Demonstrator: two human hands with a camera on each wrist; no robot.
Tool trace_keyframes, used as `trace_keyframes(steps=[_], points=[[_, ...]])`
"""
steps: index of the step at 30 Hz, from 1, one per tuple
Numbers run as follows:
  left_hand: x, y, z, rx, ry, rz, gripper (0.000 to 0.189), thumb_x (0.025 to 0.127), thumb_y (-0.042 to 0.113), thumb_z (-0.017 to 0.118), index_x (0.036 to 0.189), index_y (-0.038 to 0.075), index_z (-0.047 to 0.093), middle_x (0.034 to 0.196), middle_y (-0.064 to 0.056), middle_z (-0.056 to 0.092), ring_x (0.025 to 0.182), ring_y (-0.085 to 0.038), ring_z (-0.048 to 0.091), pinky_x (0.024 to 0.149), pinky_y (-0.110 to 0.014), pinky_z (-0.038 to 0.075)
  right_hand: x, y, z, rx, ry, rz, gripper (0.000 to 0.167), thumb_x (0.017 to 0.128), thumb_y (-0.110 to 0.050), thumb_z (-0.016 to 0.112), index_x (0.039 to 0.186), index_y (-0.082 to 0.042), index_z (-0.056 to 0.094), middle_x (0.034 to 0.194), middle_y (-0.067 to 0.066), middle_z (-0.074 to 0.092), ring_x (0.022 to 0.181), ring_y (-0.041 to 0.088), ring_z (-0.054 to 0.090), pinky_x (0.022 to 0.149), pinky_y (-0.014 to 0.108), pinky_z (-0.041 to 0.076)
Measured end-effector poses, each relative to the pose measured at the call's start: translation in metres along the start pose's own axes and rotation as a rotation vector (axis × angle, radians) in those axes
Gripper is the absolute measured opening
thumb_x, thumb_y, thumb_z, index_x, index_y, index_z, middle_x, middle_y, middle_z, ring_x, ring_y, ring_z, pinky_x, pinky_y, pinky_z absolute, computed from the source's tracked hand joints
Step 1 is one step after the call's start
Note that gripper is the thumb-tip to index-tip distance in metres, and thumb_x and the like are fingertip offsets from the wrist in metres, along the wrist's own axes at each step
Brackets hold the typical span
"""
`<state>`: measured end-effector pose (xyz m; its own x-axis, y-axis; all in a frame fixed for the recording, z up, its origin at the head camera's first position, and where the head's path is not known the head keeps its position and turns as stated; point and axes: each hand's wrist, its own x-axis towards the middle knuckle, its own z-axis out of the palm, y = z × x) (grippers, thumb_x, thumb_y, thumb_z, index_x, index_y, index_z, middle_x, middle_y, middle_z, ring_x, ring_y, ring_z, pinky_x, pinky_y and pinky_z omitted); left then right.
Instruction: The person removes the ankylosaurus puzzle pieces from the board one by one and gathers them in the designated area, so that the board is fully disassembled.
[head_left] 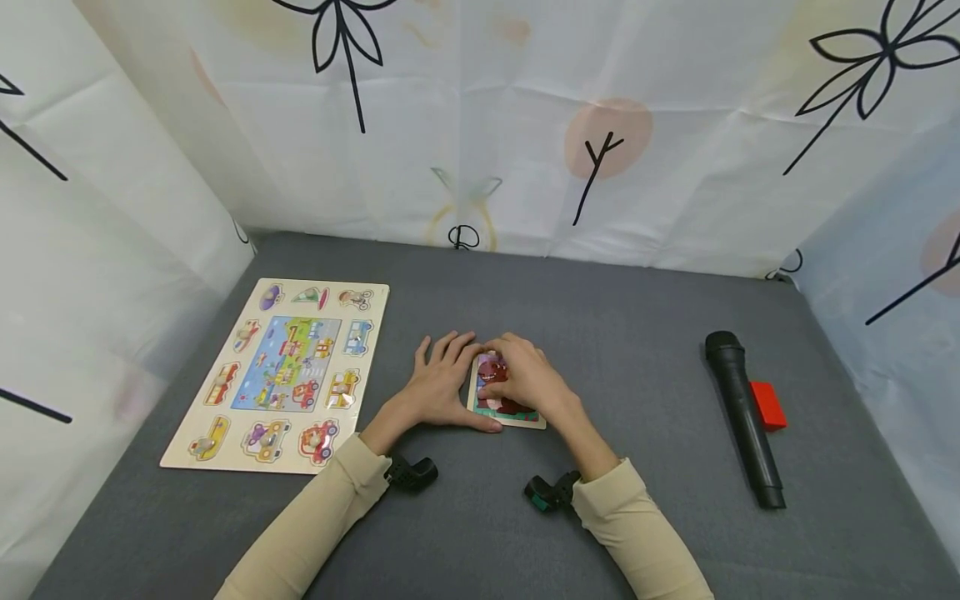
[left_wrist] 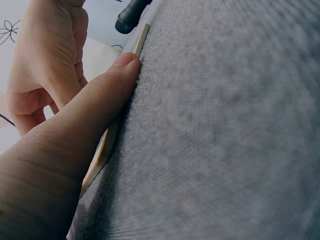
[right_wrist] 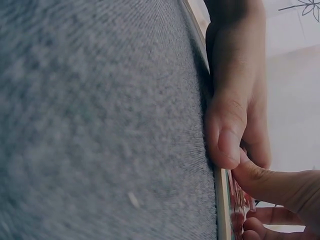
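A small wooden-edged picture puzzle (head_left: 532,418), with a reddish-brown figure on a coloured ground, lies flat on the grey table. My left hand (head_left: 442,387) is spread at its left side, the thumb (left_wrist: 117,75) lying along the near edge. Over the picture is my right hand (head_left: 532,375), its thumb and fingers bent down to the surface and pinching a reddish puzzle piece (right_wrist: 251,203). The right fingers hide much of the picture. In the right wrist view the two thumbs meet near the puzzle's edge.
To the left lies a larger wooden peg puzzle board (head_left: 176,454) with vehicle pieces. A black microphone (head_left: 744,421) rests at the right, beside a red block (head_left: 768,406). White patterned curtains (head_left: 510,183) stand around the table (head_left: 622,308).
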<state>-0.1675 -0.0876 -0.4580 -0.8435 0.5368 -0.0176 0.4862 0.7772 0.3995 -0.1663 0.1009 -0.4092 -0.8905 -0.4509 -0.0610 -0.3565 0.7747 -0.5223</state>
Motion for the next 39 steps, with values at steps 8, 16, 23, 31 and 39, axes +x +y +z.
trace_keyframes(steps=[8, 16, 23, 31, 39], points=[[0.0, 0.001, -0.001, -0.004, -0.003, -0.004, 0.116, 0.066, 0.076, 0.08, 0.155, 0.015, 0.036, 0.168, -0.013, 0.024, 0.156, -0.041, 0.015, 0.12, -0.074, 0.003, -0.002, 0.001, -0.002, -0.001, 0.019, -0.028, 0.038, 0.094, -0.009, 0.074, 0.13, 0.0, 0.068, 0.113, 0.014, 0.065, 0.096, 0.027, 0.063, 0.074, 0.037, 0.05], [0.002, -0.001, 0.0, 0.0, -0.003, 0.001, 0.117, 0.067, 0.075, 0.08, 0.155, 0.014, 0.036, 0.168, -0.014, 0.024, 0.156, -0.041, 0.016, 0.12, -0.073, 0.003, -0.002, 0.002, 0.0, 0.004, 0.043, -0.031, 0.034, 0.097, -0.005, 0.068, 0.131, 0.0, 0.068, 0.11, 0.015, 0.065, 0.086, 0.022, 0.061, 0.067, 0.029, 0.046], [0.002, 0.0, -0.002, 0.0, -0.004, 0.002, 0.117, 0.066, 0.075, 0.081, 0.156, 0.014, 0.035, 0.168, -0.014, 0.024, 0.156, -0.041, 0.016, 0.12, -0.074, 0.003, -0.003, 0.002, -0.001, 0.013, 0.044, -0.021, 0.035, 0.1, -0.009, 0.066, 0.134, -0.001, 0.066, 0.116, 0.015, 0.065, 0.095, 0.026, 0.064, 0.077, 0.037, 0.052], [0.003, -0.001, 0.0, 0.011, 0.003, -0.002, 0.118, 0.065, 0.077, 0.08, 0.155, 0.015, 0.035, 0.167, -0.013, 0.025, 0.155, -0.041, 0.017, 0.119, -0.073, 0.005, -0.009, 0.012, -0.015, -0.013, 0.07, -0.009, 0.034, 0.099, -0.01, 0.067, 0.132, -0.003, 0.068, 0.119, 0.015, 0.066, 0.099, 0.028, 0.066, 0.078, 0.042, 0.053], [0.002, -0.002, 0.001, 0.025, -0.001, -0.009, 0.118, 0.064, 0.078, 0.08, 0.154, 0.016, 0.036, 0.167, -0.012, 0.026, 0.156, -0.04, 0.018, 0.12, -0.073, 0.006, -0.009, 0.038, -0.038, -0.064, 0.09, 0.038, 0.034, 0.099, -0.008, 0.066, 0.132, -0.001, 0.067, 0.121, 0.019, 0.066, 0.093, 0.028, 0.063, 0.073, 0.04, 0.05]])
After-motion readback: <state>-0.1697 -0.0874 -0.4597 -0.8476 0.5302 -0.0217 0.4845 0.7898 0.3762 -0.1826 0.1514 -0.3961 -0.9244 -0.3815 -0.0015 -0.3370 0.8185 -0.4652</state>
